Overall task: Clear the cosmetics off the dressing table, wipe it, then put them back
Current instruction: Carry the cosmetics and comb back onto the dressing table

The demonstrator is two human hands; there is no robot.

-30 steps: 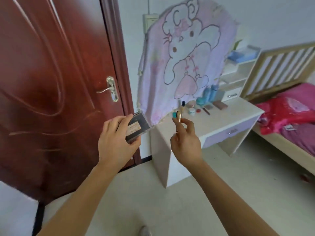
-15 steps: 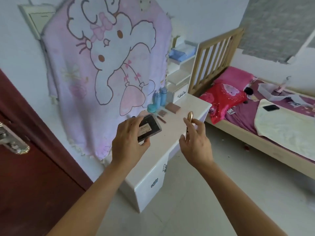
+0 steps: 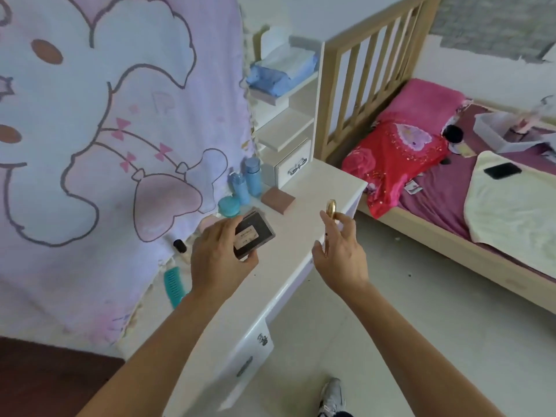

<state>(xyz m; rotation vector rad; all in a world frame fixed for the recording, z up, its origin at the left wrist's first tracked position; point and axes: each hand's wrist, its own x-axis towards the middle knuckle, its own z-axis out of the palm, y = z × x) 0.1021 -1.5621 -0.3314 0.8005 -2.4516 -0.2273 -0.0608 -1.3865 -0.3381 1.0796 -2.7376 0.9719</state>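
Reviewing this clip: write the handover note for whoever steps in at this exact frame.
Left hand: grips a dark flat case above the dressing table.
Right hand: pinches a gold tube.
On the table, near the wall: two blue bottles, teal jar, brown box, black-capped bottle, comb.
Done: unclear whether it was wiped.
Left: probably set down both held items.

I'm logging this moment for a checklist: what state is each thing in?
left hand: grips the dark palette
right hand: pinches the gold tube, upright
teal jar: lidded, on the dressing table
blue bottles: upright, capped
brown compact: closed, lying flat
teal comb: lying flat
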